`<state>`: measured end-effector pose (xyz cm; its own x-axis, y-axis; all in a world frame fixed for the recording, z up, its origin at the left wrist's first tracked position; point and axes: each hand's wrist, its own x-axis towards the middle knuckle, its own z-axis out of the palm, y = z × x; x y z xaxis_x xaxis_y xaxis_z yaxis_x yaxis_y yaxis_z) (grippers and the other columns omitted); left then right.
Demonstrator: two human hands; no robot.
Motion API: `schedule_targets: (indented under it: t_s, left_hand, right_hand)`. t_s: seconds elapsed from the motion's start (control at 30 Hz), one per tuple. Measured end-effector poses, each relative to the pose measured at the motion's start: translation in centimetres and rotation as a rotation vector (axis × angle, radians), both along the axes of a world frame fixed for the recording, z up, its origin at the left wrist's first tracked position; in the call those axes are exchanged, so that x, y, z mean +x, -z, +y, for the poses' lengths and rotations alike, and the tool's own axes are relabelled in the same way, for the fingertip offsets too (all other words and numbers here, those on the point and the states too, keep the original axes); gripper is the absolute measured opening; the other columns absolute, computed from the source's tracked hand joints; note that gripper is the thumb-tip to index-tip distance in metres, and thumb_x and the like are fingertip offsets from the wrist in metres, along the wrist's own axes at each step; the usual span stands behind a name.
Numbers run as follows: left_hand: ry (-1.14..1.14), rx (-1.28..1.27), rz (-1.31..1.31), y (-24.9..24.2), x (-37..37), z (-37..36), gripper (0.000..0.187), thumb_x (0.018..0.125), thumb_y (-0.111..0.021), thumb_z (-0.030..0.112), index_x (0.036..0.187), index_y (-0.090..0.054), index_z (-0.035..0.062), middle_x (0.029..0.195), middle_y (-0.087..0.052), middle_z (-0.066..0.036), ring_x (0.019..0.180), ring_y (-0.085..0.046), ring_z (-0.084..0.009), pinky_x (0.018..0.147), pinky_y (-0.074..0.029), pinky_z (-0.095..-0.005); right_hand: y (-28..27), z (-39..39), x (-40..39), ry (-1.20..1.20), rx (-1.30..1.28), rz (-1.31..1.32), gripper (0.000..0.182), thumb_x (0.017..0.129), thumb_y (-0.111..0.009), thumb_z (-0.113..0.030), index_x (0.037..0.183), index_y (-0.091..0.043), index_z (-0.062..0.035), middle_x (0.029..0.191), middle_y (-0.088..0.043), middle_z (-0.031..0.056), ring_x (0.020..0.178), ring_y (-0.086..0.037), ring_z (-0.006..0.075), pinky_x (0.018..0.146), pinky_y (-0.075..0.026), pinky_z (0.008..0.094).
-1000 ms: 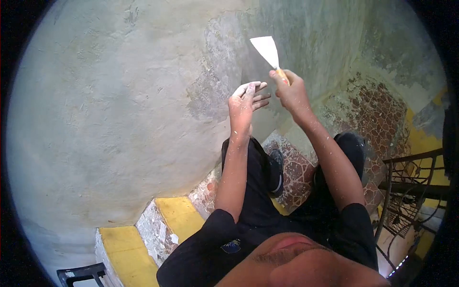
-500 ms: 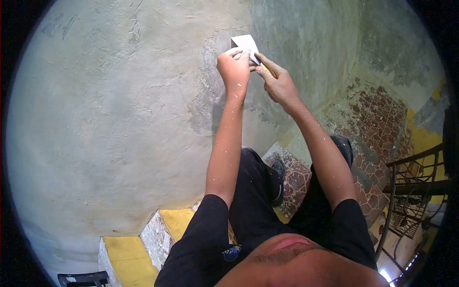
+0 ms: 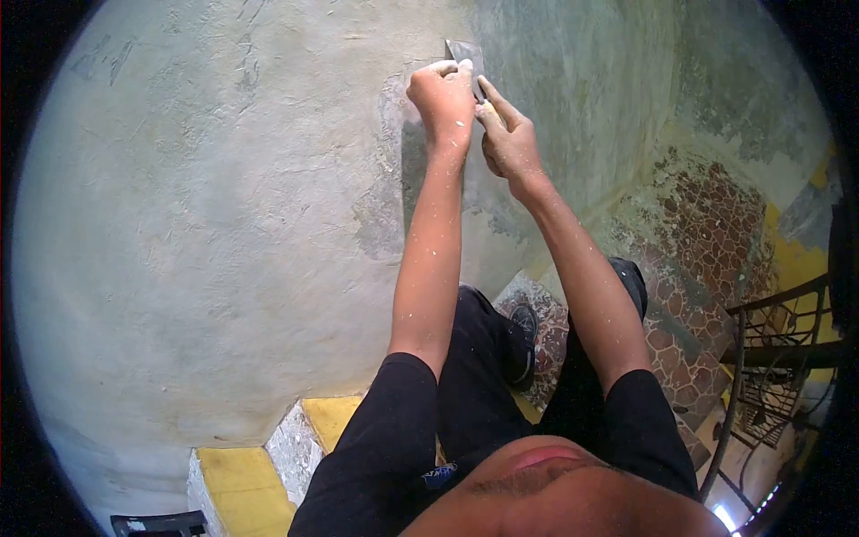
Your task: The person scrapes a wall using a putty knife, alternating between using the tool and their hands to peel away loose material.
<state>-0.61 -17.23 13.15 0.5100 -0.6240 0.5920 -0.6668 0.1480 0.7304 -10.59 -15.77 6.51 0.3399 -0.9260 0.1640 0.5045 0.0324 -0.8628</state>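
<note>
A putty knife (image 3: 468,59) with a wide metal blade lies against the plastered wall (image 3: 268,179), high in the middle of the head view. My right hand (image 3: 510,136) is closed round its handle, the index finger stretched along it towards the blade. My left hand (image 3: 445,94) is bent at the wrist, with its fingertips on the blade's face and left side. White specks dot both hands and forearms. A rough, darker patch of wall (image 3: 380,224) shows left of and below my left hand.
Yellow-topped steps (image 3: 242,479) stand at the lower left, near a dark object (image 3: 159,524). A black shoe (image 3: 524,327) rests on debris-dusted patterned floor (image 3: 707,224). Metal railing (image 3: 738,376) is at the right.
Both hands have moved up the wall with the putty knife. Its blade has turned from bright white to grey and now sits higher.
</note>
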Motion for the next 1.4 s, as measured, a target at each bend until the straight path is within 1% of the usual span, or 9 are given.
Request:
schedule_targets:
  t_s: [0.07, 0.17, 0.33, 0.5, 0.73, 0.77, 0.9, 1.23, 1.4]
  left_hand:
    - [0.030, -0.061, -0.055, 0.5, 0.1, 0.2, 0.027, 0.088, -0.071, 0.010, 0.075, -0.059, -0.0106, 0.059, -0.054, -0.022, 0.057, -0.042, -0.0149, 0.058, -0.045, -0.0409]
    - [0.046, -0.090, -0.007, 1.5, 0.6, 2.7, 0.021, 0.090, -0.071, 0.006, 0.082, -0.067, -0.0122, 0.067, -0.066, -0.015, 0.059, -0.059, -0.0136, 0.054, -0.053, -0.0350]
    - [0.047, -0.051, 0.137, -0.1, -0.1, 5.6, 0.022, 0.092, -0.073, 0.006, 0.092, -0.072, -0.0160, 0.076, -0.071, -0.011, 0.062, -0.069, -0.0149, 0.052, -0.060, -0.0290]
    - [-0.044, -0.118, -0.069, -0.9, 1.3, 1.2, 0.020, 0.091, -0.075, 0.009, 0.089, -0.076, -0.0108, 0.070, -0.070, -0.005, 0.058, -0.065, -0.0105, 0.047, -0.050, -0.0281]
    - [-0.030, -0.123, -0.191, -0.5, -0.5, 2.1, 0.023, 0.087, -0.076, 0.018, 0.087, -0.074, -0.0046, 0.069, -0.070, -0.018, 0.060, -0.064, -0.0153, 0.062, -0.051, -0.0369]
    - [-0.025, -0.082, -0.133, 0.6, -0.2, 3.1, 0.024, 0.089, -0.077, 0.020, 0.088, -0.075, -0.0041, 0.070, -0.072, -0.015, 0.061, -0.064, -0.0140, 0.060, -0.051, -0.0352]
    - [-0.002, -0.031, 0.149, 5.8, -0.2, 8.2, 0.023, 0.097, -0.073, 0.019, 0.094, -0.076, -0.0038, 0.074, -0.073, -0.005, 0.069, -0.067, -0.0094, 0.061, -0.053, -0.0285]
    - [0.039, -0.145, 0.543, 12.6, -1.9, 15.0, 0.037, 0.108, -0.055, 0.025, 0.112, -0.071, -0.0086, 0.105, -0.074, -0.013, 0.095, -0.068, -0.0148, 0.079, -0.056, -0.0302]
    - [0.125, -0.278, 0.742, 14.5, -1.8, 15.8, 0.055, 0.111, -0.048, 0.042, 0.108, -0.069, -0.0089, 0.093, -0.071, -0.013, 0.085, -0.065, -0.0166, 0.073, -0.054, -0.0357]
  right_hand:
    - [0.3, 0.2, -0.4, -0.020, -0.015, 0.008, 0.055, 0.097, -0.065, -0.017, 0.152, -0.055, -0.0149, 0.110, -0.073, 0.0034, 0.073, -0.058, 0.0066, 0.067, -0.050, 0.0250]
    - [2.1, 1.2, 0.0, 0.125, -0.360, 0.054, 0.064, 0.087, -0.064, -0.006, 0.149, -0.055, -0.0062, 0.136, -0.068, 0.0159, 0.121, -0.063, 0.0186, 0.104, -0.047, 0.0305]
    - [0.6, 3.1, 0.2, 0.032, -0.279, 0.115, 0.065, 0.084, -0.061, -0.004, 0.148, -0.056, -0.0053, 0.136, -0.068, 0.0176, 0.118, -0.064, 0.0173, 0.101, -0.049, 0.0298]
    - [-0.5, 0.7, 2.1, 0.152, -0.257, -0.021, 0.066, 0.084, -0.061, -0.005, 0.150, -0.055, -0.0071, 0.135, -0.068, 0.0173, 0.115, -0.065, 0.0164, 0.100, -0.049, 0.0292]
    - [1.4, 0.3, 1.8, 0.169, -0.280, 0.103, 0.067, 0.089, -0.058, -0.012, 0.155, -0.048, -0.0072, 0.141, -0.064, 0.0197, 0.124, -0.063, 0.0222, 0.102, -0.048, 0.0325]
    - [2.1, 1.0, 1.1, 0.108, -0.340, 0.222, 0.071, 0.089, -0.058, -0.016, 0.158, -0.042, -0.0108, 0.135, -0.067, 0.0229, 0.118, -0.068, 0.0338, 0.101, -0.051, 0.0386]
    - [2.4, 4.2, -0.5, 0.038, -0.490, 0.644, 0.082, 0.088, -0.060, -0.019, 0.164, -0.029, -0.0250, 0.122, -0.069, 0.0274, 0.111, -0.065, 0.0479, 0.098, -0.052, 0.0505]
    - [1.0, 6.6, -1.0, -0.202, -0.340, 0.799, 0.083, 0.084, -0.055, -0.007, 0.162, -0.035, -0.0240, 0.085, -0.071, 0.0232, 0.075, -0.070, 0.0326, 0.076, -0.054, 0.0402]
    - [1.3, 8.8, -1.0, -0.171, -0.472, 0.738, 0.077, 0.085, -0.056, -0.007, 0.158, -0.044, -0.0264, 0.076, -0.066, 0.0230, 0.068, -0.069, 0.0316, 0.071, -0.054, 0.0404]
